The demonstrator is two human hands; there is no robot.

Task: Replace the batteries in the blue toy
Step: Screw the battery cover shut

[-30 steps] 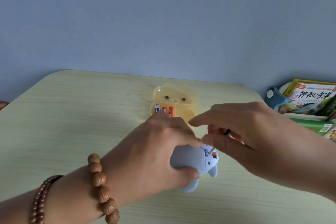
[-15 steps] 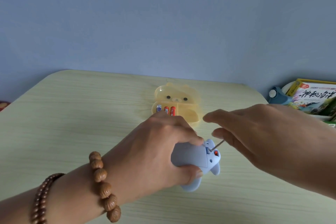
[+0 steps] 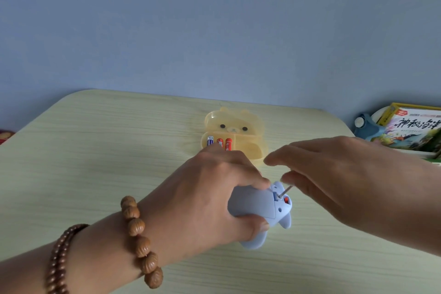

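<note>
The blue toy lies on the pale wooden table, underside up, gripped by my left hand. A small orange part shows at its open end. My right hand pinches a thin screwdriver whose tip sits in the toy's underside; its handle is hidden under my fingers. Behind them an open yellow bear-shaped case holds three batteries, one blue-white and two red.
A picture book and a blue object rest beyond the table's right edge. A small red thing shows at the far left. My left wrist wears brown bead bracelets.
My right hand has shifted right and turned on the screwdriver, so its black handle is now hidden. The left hand keeps its hold on the toy, almost still.
</note>
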